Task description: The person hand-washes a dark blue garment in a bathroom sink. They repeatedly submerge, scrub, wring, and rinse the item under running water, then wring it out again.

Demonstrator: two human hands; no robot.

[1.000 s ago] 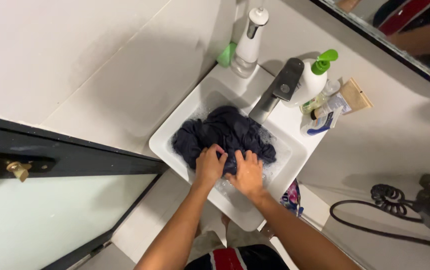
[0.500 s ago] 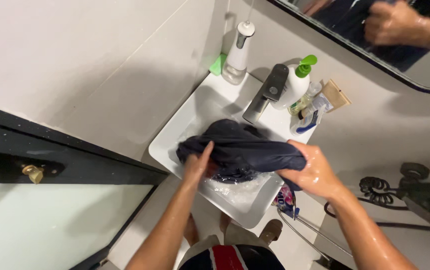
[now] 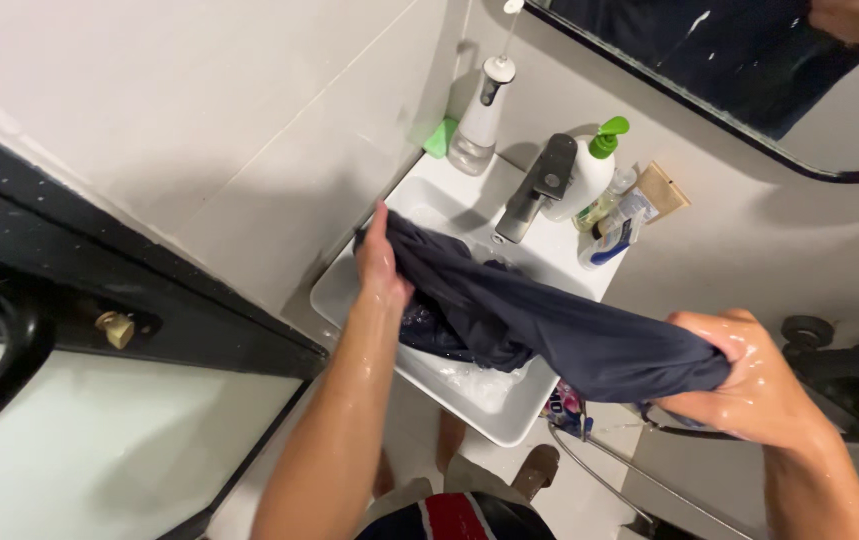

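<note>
A wet dark navy garment [image 3: 539, 325] stretches from the white square sink [image 3: 524, 420] out to the right. My left hand [image 3: 381, 262] grips one end of it over the sink's left rim. My right hand [image 3: 749, 375], wet and shiny, clutches the other end well right of the basin, above the floor. The cloth's middle sags into soapy water in the sink.
A dark faucet [image 3: 537, 190] stands at the sink's back, with a green-pump soap bottle [image 3: 591, 170], small tubes [image 3: 621, 225], a white dispenser [image 3: 474, 125] and a green sponge [image 3: 439, 138]. A mirror [image 3: 729, 70] hangs above. A black-framed glass door [image 3: 99, 330] is left; a hose [image 3: 629, 470] lies lower right.
Both hands lifted the garment out of the suds and pulled apart, stretching it. My right hand moved far right and down; my left hand moved up to the sink's left rim.
</note>
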